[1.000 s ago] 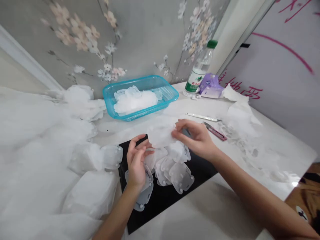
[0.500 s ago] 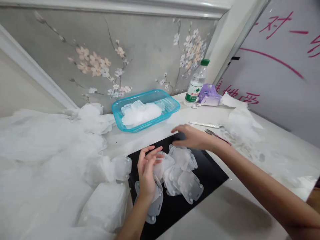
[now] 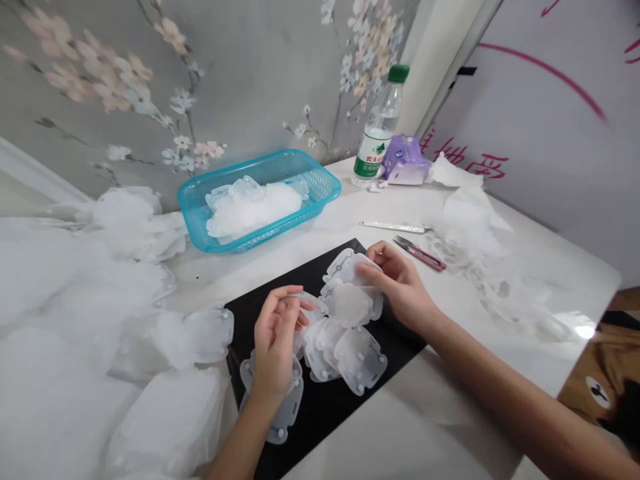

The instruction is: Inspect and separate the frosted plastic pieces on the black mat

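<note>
Right hand point(image 3: 403, 287) moved in, gripping translucent piece point(image 3: 344, 267), white pieces point(image 3: 255, 208) in blue basket point(image 3: 257, 241)

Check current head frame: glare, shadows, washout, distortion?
Head view: small hot glare on the table near its right edge, soft shadow below the right forearm; head view: white pile washed out, layers hard to separate, translucent pieces read better against the black mat; head view: apparent wide-angle stretch toward the edges.

"Wall finish?"
"Grey wall point(image 3: 250, 80), blossom-patterned. Pale board point(image 3: 540, 133) at right, marked in red."
"Furniture and light?"
"White table point(image 3: 265, 260), smooth surface; bright reflection point(image 3: 585, 331) observed near right edge."
</note>
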Action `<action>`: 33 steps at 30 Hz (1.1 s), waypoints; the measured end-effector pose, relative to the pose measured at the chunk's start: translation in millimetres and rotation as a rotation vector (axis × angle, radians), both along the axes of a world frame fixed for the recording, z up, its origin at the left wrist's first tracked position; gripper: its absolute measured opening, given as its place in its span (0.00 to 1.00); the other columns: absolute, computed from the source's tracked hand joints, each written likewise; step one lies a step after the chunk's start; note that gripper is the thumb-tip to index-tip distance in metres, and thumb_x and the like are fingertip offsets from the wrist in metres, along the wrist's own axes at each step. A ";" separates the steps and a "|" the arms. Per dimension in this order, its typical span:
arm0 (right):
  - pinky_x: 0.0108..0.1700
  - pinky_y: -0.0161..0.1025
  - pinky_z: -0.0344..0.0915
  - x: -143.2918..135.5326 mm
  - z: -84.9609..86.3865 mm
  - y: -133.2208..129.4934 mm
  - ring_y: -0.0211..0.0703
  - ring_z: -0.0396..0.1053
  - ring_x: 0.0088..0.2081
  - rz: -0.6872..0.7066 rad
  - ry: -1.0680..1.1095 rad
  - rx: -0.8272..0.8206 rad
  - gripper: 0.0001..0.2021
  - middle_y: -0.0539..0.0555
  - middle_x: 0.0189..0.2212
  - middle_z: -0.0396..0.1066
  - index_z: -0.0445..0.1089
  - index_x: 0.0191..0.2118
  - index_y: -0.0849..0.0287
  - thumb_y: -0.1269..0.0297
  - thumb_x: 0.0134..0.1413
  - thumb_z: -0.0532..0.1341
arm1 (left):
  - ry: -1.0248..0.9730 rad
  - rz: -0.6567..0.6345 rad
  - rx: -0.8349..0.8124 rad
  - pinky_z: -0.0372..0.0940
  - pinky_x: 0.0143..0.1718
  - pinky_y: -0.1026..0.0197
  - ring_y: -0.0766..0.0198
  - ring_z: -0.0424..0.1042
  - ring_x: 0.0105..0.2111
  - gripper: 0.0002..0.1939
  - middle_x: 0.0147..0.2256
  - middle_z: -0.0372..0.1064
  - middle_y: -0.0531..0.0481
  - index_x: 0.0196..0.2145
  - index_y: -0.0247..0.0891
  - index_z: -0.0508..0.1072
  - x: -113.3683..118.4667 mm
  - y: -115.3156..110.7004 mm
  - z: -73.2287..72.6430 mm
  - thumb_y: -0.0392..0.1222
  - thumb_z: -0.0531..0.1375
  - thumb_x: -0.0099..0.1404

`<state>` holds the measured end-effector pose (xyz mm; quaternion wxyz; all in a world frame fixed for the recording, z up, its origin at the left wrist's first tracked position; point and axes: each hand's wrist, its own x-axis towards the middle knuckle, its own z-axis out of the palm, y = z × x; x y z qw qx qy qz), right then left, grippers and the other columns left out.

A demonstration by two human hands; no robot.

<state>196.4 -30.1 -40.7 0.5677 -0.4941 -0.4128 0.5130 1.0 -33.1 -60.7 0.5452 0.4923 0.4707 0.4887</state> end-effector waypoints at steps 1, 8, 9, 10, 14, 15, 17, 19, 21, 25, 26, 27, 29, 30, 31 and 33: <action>0.24 0.30 0.56 -2.6 1.2 -2.0 0.32 0.57 0.24 -0.003 0.086 -0.022 0.14 0.46 0.24 0.59 0.58 0.30 0.57 0.59 0.51 0.66 | 0.010 -0.032 0.009 0.60 0.30 0.65 0.66 0.65 0.26 0.13 0.30 0.72 0.48 0.41 0.36 0.72 -0.5 -0.5 0.1 0.48 0.56 0.66; 0.28 0.28 0.67 -24.6 -6.2 -14.2 0.30 0.63 0.24 0.273 0.382 -0.169 0.14 0.45 0.25 0.64 0.62 0.31 0.58 0.62 0.46 0.70 | 0.016 -0.139 0.001 0.61 0.29 0.65 0.65 0.65 0.28 0.15 0.29 0.71 0.48 0.39 0.37 0.78 -0.3 -3.0 -3.4 0.50 0.60 0.62; 0.28 0.28 0.68 -26.6 -8.6 -15.0 0.30 0.64 0.25 0.298 0.389 -0.176 0.14 0.46 0.25 0.65 0.63 0.31 0.59 0.62 0.47 0.69 | 0.000 -0.114 -0.021 0.62 0.30 0.65 0.65 0.66 0.28 0.14 0.29 0.71 0.48 0.38 0.37 0.78 0.6 -2.7 -3.9 0.49 0.61 0.62; 0.29 0.29 0.70 -28.1 -11.1 -15.5 0.31 0.66 0.26 0.315 0.401 -0.186 0.13 0.46 0.26 0.65 0.64 0.31 0.59 0.61 0.48 0.69 | -0.028 -0.077 -0.040 0.62 0.30 0.66 0.65 0.67 0.28 0.13 0.29 0.72 0.48 0.37 0.37 0.78 1.5 -2.2 -4.1 0.48 0.61 0.62; 0.30 0.31 0.71 -30.2 -20.1 -15.4 0.34 0.70 0.27 0.342 0.422 -0.216 0.11 0.47 0.25 0.67 0.66 0.32 0.60 0.61 0.49 0.68 | -0.163 0.016 -0.076 0.64 0.30 0.66 0.65 0.68 0.27 0.11 0.30 0.73 0.48 0.37 0.36 0.78 3.0 0.1 -3.7 0.45 0.63 0.60; 0.29 0.31 0.71 -30.2 -21.5 -15.1 0.34 0.70 0.26 0.342 0.413 -0.218 0.11 0.47 0.24 0.67 0.66 0.31 0.60 0.61 0.49 0.68 | -0.181 0.030 -0.082 0.63 0.29 0.66 0.66 0.68 0.27 0.11 0.30 0.73 0.48 0.37 0.36 0.78 2.9 0.4 -3.3 0.45 0.63 0.60; 0.28 0.30 0.70 -30.0 -22.9 -14.3 0.32 0.67 0.23 0.334 0.399 -0.218 0.11 0.46 0.22 0.66 0.67 0.30 0.60 0.62 0.47 0.69 | -0.204 0.056 -0.097 0.60 0.26 0.68 0.68 0.66 0.25 0.11 0.29 0.71 0.49 0.36 0.35 0.77 2.7 0.8 -2.1 0.45 0.64 0.59; 0.25 0.30 0.69 -29.6 -22.7 -13.6 0.29 0.61 0.20 0.321 0.405 -0.221 0.11 0.45 0.20 0.64 0.67 0.29 0.60 0.63 0.46 0.69 | -0.213 0.081 -0.113 0.57 0.23 0.70 0.71 0.62 0.23 0.10 0.26 0.69 0.51 0.34 0.35 0.76 2.5 0.8 -0.8 0.45 0.64 0.58; 0.23 0.29 0.67 -29.4 -21.6 -13.2 0.28 0.57 0.18 0.316 0.415 -0.233 0.11 0.44 0.19 0.62 0.67 0.29 0.60 0.63 0.45 0.70 | -0.206 0.111 -0.127 0.53 0.20 0.71 0.73 0.57 0.20 0.10 0.22 0.63 0.54 0.32 0.35 0.76 2.3 1.1 0.3 0.45 0.65 0.57; 0.21 0.29 0.67 -29.0 -21.0 -12.8 0.28 0.56 0.16 0.314 0.414 -0.253 0.11 0.45 0.18 0.65 0.67 0.29 0.60 0.62 0.46 0.69 | -0.199 0.185 -0.147 0.46 0.17 0.71 0.75 0.49 0.16 0.09 0.16 0.52 0.58 0.28 0.35 0.74 1.9 2.9 1.9 0.45 0.65 0.55; 0.22 0.29 0.67 -28.7 -21.4 -12.7 0.28 0.56 0.16 0.318 0.418 -0.257 0.11 0.45 0.18 0.66 0.67 0.29 0.60 0.62 0.46 0.69 | -0.206 0.194 -0.149 0.46 0.17 0.71 0.75 0.49 0.16 0.09 0.15 0.51 0.58 0.27 0.35 0.74 1.8 3.5 2.0 0.44 0.65 0.54; 0.22 0.29 0.67 -28.4 -22.0 -12.7 0.28 0.57 0.16 0.323 0.425 -0.259 0.11 0.45 0.18 0.67 0.67 0.29 0.60 0.63 0.47 0.69 | -0.214 0.198 -0.149 0.47 0.17 0.71 0.75 0.49 0.16 0.09 0.15 0.51 0.58 0.26 0.35 0.74 1.8 4.0 2.1 0.44 0.65 0.54; 0.22 0.29 0.67 -27.6 -23.3 -12.4 0.28 0.56 0.16 0.338 0.443 -0.257 0.10 0.46 0.18 0.68 0.67 0.30 0.60 0.63 0.48 0.68 | -0.236 0.202 -0.149 0.47 0.17 0.71 0.75 0.49 0.16 0.08 0.14 0.50 0.58 0.26 0.35 0.74 1.9 4.9 2.2 0.43 0.64 0.54; 0.23 0.29 0.67 -27.1 -23.8 -12.3 0.28 0.56 0.15 0.345 0.450 -0.255 0.10 0.46 0.18 0.69 0.66 0.30 0.60 0.63 0.48 0.68 | -0.248 0.203 -0.151 0.47 0.17 0.71 0.75 0.49 0.16 0.07 0.14 0.50 0.58 0.25 0.35 0.74 2.1 5.3 2.2 0.42 0.64 0.53; 0.23 0.29 0.67 -26.7 -24.1 -12.1 0.28 0.56 0.15 0.353 0.458 -0.254 0.10 0.46 0.18 0.69 0.66 0.30 0.60 0.64 0.49 0.68 | -0.259 0.206 -0.154 0.47 0.17 0.70 0.75 0.49 0.16 0.07 0.14 0.49 0.58 0.25 0.35 0.74 2.2 5.7 2.3 0.42 0.64 0.53; 0.24 0.29 0.68 -26.1 -24.3 -11.7 0.28 0.56 0.15 0.365 0.474 -0.253 0.09 0.47 0.19 0.70 0.66 0.30 0.60 0.64 0.50 0.67 | -0.276 0.213 -0.162 0.47 0.17 0.70 0.75 0.48 0.15 0.07 0.13 0.49 0.58 0.25 0.35 0.74 2.5 6.4 2.8 0.42 0.64 0.51</action>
